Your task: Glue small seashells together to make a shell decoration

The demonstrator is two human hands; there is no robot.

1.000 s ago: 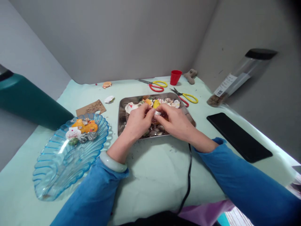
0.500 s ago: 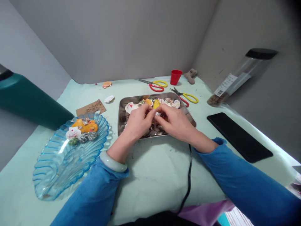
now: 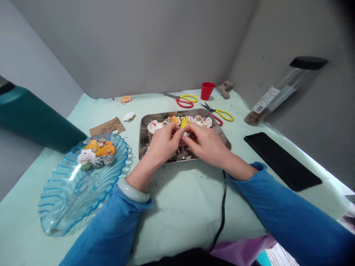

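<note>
My left hand and my right hand meet at the fingertips over a metal tray. Both are closed in a pinch, thumbs against forefingers. A small whitish bit shows between the fingertips, too small and covered to name. Just beyond them is a yellow piece; whether the fingers touch it I cannot tell. The tray holds shells and pebbles, among them a white shell with a red mark, an orange shell and small spiral shells. My hands hide the tray's middle.
A blue shell-shaped dish with orange pieces and stones lies left, beside a green bottle. Two scissors and a red cup stand behind. At right are a clear jar, a black slab and a black cable.
</note>
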